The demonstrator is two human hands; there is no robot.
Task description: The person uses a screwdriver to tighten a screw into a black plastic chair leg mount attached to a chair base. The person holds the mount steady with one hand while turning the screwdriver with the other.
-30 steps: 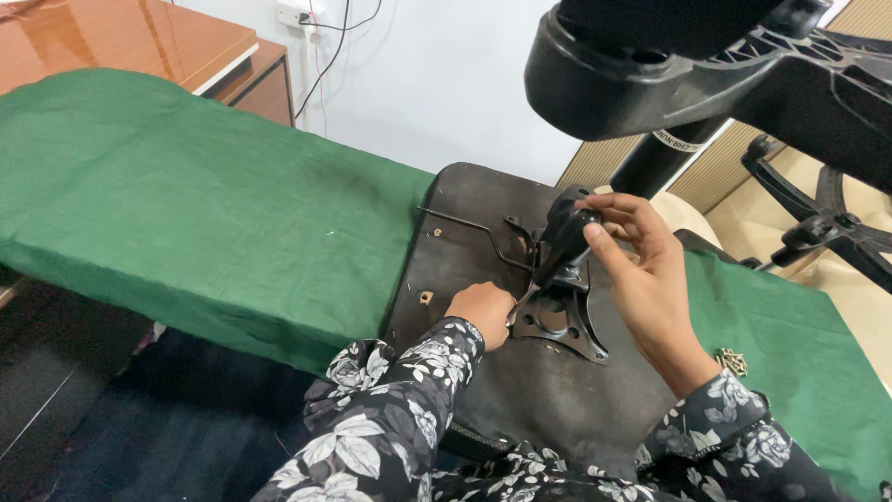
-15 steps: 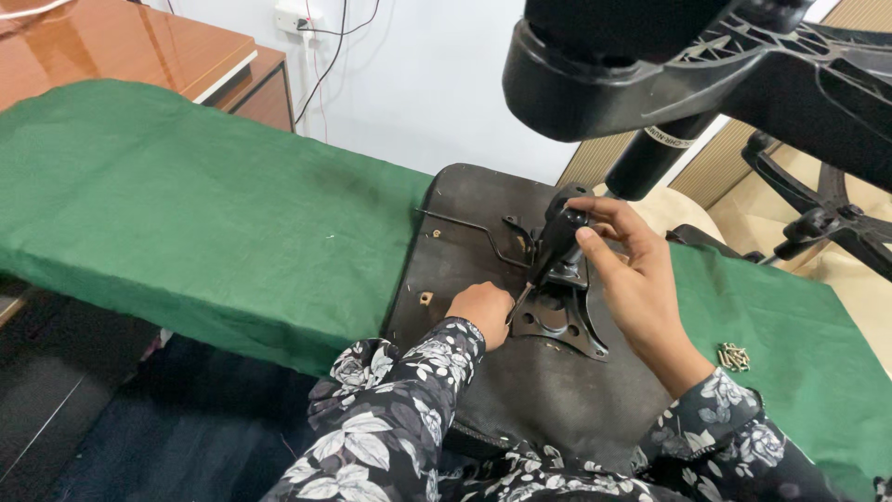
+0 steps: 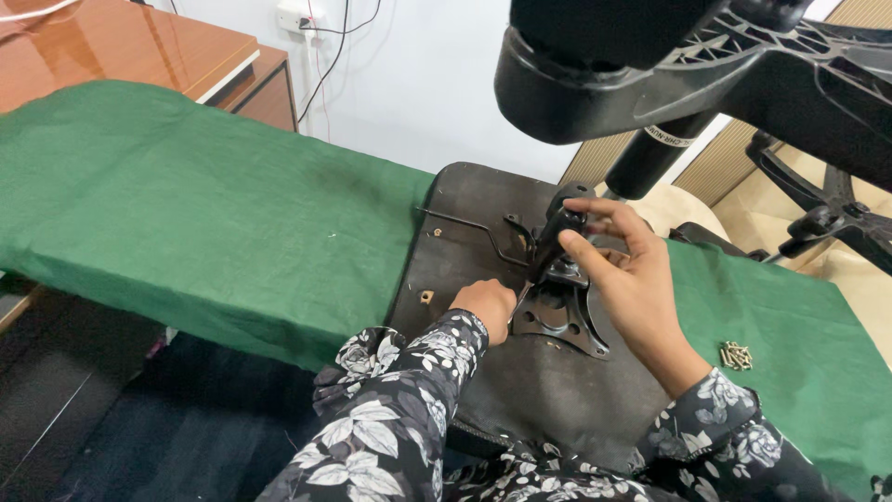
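Nearest the lens, at the bottom of the frame, your two sleeves of soft black fabric printed with grey-white flowers. Just above them lies the upturned chair seat base (image 3: pixel 502 381), a flat dark-brown board with a matte, slightly grainy face and rounded corners, sitting in the lower middle of the frame. Your left hand (image 3: pixel 485 307) is curled into a loose fist right at the edge of the black metal mounting plate (image 3: pixel 557 321); the fingers are tucked under, and what they pinch, if anything, is hidden. Your right hand (image 3: pixel 623 270) is wrapped around the black lever handle (image 3: pixel 557 237) rising from that plate, thumb on one side and fingers bent across the other, a firm grasp. A thin bent steel rod (image 3: pixel 469 228) runs across the board to the left of the handle.

Lower right, a small heap of brassy screws (image 3: pixel 735 354) rests on the green cloth (image 3: pixel 186 204), a woven, faintly creased sheet draping the whole tabletop. Overhead at upper right looms a glossy black plastic chair base (image 3: pixel 669 65) with its gas cylinder (image 3: pixel 650 153). Far upper left, a polished reddish wooden desk (image 3: pixel 121 46), then a plain white wall (image 3: pixel 418 84) with a socket and trailing cables (image 3: pixel 321 37).
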